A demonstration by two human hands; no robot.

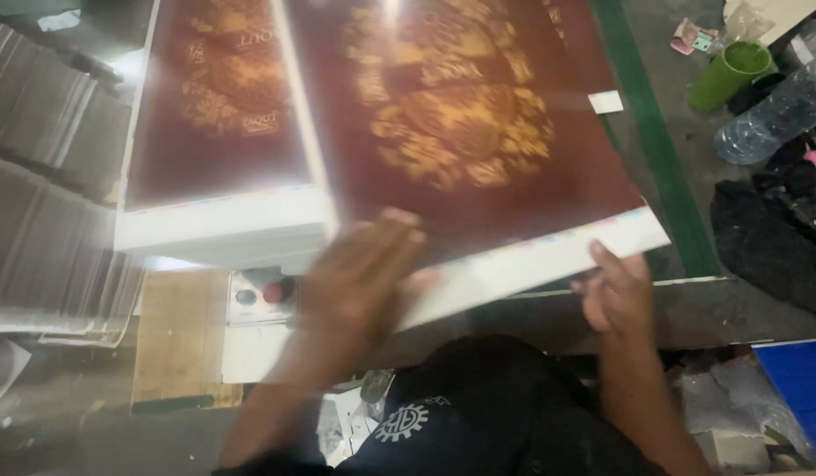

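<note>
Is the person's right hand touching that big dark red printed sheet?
Touching. The head view shows the right hand gripping the white bottom edge of the printed sheet, thumb on top.
</note>
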